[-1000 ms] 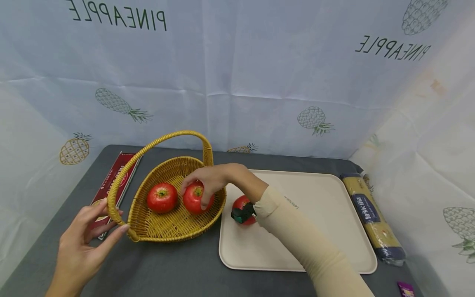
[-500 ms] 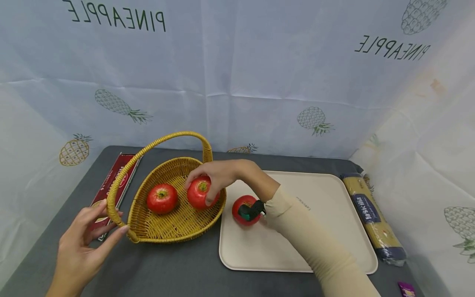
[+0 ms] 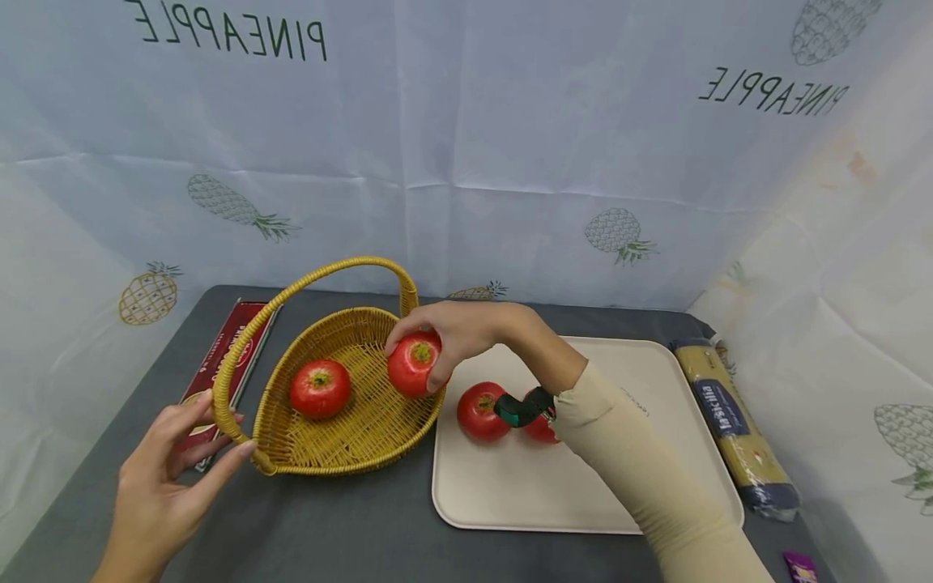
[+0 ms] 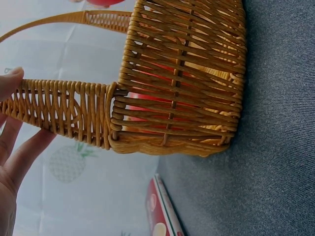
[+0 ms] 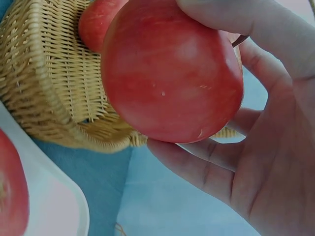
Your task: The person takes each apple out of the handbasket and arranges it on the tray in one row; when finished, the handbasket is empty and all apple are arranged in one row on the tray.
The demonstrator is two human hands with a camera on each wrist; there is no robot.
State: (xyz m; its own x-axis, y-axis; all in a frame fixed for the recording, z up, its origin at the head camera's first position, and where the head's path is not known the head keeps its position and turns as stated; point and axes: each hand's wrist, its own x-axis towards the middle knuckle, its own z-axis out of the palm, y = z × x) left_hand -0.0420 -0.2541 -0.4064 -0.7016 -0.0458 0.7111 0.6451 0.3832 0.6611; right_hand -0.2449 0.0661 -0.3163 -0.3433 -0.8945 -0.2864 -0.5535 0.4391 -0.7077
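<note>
A yellow wicker basket [image 3: 291, 441] with a tall arched handle stands on the dark table. Near the handle's lower left end, my left hand [image 3: 164, 478] pinches it between thumb and fingers. My right hand [image 3: 466, 328] grips a red apple [image 3: 412, 366], held up over the basket's right rim; the right wrist view shows thumb and fingers around this apple [image 5: 172, 73]. One more apple [image 3: 320, 389] lies inside the basket at left. On the beige tray [image 3: 583, 494] sits an apple [image 3: 481, 411], and another apple [image 3: 541, 429] is partly covered by the right wrist's black camera strap.
A red box [image 3: 219, 356] lies left of the basket, partly behind its handle. Along the tray's right side is a yellow and blue pasta packet [image 3: 732, 429]. A small purple packet [image 3: 800, 567] lies at the lower right. A pineapple-print curtain [image 3: 510, 162] hangs behind the table.
My right hand has lifted the apple from the basket's floor and carried it up and right toward the tray side. More of the tray's apples now show. The left hand stays on the handle.
</note>
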